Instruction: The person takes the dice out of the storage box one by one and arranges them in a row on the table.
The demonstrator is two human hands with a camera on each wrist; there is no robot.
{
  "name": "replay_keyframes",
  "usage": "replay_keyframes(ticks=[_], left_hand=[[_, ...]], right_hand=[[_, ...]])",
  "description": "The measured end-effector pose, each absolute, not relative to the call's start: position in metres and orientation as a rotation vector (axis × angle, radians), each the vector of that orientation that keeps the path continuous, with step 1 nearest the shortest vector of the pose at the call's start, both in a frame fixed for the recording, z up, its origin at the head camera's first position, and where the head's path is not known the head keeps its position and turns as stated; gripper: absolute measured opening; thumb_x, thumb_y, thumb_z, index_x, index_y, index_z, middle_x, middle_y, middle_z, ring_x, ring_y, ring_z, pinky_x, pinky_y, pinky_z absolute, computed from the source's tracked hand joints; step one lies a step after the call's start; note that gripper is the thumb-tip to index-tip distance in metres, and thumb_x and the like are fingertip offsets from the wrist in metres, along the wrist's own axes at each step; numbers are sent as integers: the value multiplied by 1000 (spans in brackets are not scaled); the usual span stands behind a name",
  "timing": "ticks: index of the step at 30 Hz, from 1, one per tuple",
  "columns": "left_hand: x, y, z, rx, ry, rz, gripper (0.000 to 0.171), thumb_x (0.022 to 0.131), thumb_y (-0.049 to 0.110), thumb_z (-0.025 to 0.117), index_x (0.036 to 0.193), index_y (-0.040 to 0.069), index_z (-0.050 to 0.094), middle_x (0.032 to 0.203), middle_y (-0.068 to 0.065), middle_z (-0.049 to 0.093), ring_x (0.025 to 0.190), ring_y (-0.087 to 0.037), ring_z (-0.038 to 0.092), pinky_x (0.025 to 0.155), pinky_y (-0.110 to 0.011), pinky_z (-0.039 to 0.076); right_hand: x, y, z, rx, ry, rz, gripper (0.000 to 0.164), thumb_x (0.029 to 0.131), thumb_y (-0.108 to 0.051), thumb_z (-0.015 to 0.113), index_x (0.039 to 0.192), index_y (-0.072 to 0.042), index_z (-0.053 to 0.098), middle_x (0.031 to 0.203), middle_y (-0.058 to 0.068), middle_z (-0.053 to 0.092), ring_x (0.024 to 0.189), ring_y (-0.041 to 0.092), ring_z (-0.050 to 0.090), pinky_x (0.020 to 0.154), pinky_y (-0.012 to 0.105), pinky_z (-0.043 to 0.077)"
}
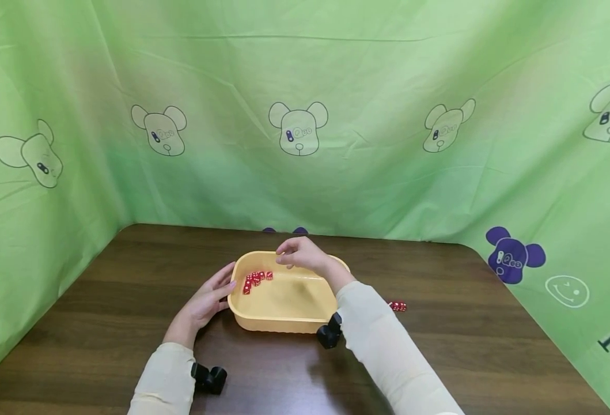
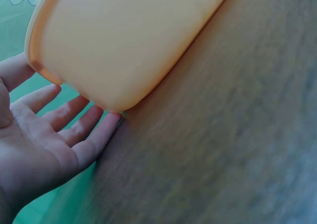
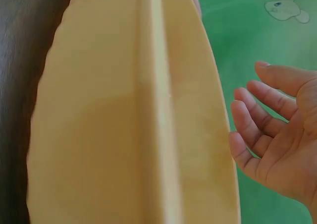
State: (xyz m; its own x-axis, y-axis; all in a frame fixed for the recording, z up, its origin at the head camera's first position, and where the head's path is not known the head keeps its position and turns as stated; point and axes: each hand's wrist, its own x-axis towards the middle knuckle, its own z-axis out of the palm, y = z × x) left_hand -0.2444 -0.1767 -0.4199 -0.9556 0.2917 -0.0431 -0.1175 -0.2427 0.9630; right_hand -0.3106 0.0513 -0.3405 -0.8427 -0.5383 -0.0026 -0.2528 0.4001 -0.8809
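A shallow pale-yellow plastic tub [image 1: 284, 324] stands on the table, with several red dice [image 1: 255, 279] lying inside at its left end. My left hand [image 1: 207, 300] holds the tub's left end, its thumb over the rim and its fingers against the outer wall. In the left wrist view, the fingertips of that left hand [image 2: 54, 135] touch the tub wall [image 2: 124, 45]. Above the tub's far side hovers my right hand [image 1: 305, 256], fingers loosely bent. The right wrist view shows nothing in the right hand [image 3: 282, 130], beside the tub's wall [image 3: 99, 110].
A few more red dice [image 1: 398, 306] lie on the brown wooden table [image 1: 491, 346] right of the tub, partly hidden by my right sleeve. Green printed cloth [image 1: 305, 184] hangs behind the table and along its sides. Black wrist cameras [image 1: 209, 378] sit on both sleeves.
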Motion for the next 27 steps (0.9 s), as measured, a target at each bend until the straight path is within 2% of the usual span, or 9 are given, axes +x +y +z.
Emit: replay_keyframes(ticks=[3,6,11,14,18,22,24,27], left_hand=[[-244,-177,-420,202,1746,2279,53,92,5,37,139,11,15,139,-17,16,118,-34,28,79,-39,40],[-244,-176,-419,192,1748,2276,53,91,6,38,139,11,16,139,-17,16,118,-33,29,79,-39,40],[-244,-176,-419,180,1760,2268,53,91,7,40,139,11,17,139,-17,17,118,-33,29,79,-37,41],[-245,-176,-419,174,1762,2265,53,91,7,40,138,11,17,139,-17,17,118,-33,29,79,-37,41],[-244,-176,-419,170,1763,2261,53,91,7,40,138,12,17,139,-16,16,118,-33,29,79,-37,41],[-244,-176,-419,169,1767,2264,53,91,7,40,139,12,17,139,-16,16,118,-33,29,78,-37,41],[-244,-177,-419,174,1767,2265,53,91,7,39,139,11,16,139,-16,16,118,-33,29,78,-37,41],[-244,-176,-419,185,1763,2264,53,91,7,39,139,12,16,140,-16,15,118,-33,28,78,-37,41]], right_hand=[[-310,43,-345,-675,2369,-1430,25,77,-2,62,97,11,56,73,4,58,82,40,53,68,35,46],[-310,37,-348,-646,2359,-1448,25,76,-2,62,96,11,56,71,3,57,77,38,54,68,36,46],[-310,28,-354,-566,2372,-1444,20,76,-2,62,93,7,58,68,2,56,64,25,55,68,41,44],[-311,25,-359,-510,2380,-1429,17,76,-4,63,91,4,59,68,1,56,62,21,54,64,38,43],[-308,23,-362,-453,2373,-1424,17,77,-4,62,91,4,58,68,2,55,66,26,55,56,30,40],[-308,21,-367,-408,2364,-1433,17,77,-4,61,92,4,58,71,5,56,71,31,56,61,35,43],[-311,22,-373,-393,2353,-1447,17,77,-4,61,92,3,58,72,8,57,68,29,55,61,36,43],[-311,22,-377,-357,2347,-1442,18,78,-4,61,94,3,59,75,11,59,65,24,54,55,32,42]])
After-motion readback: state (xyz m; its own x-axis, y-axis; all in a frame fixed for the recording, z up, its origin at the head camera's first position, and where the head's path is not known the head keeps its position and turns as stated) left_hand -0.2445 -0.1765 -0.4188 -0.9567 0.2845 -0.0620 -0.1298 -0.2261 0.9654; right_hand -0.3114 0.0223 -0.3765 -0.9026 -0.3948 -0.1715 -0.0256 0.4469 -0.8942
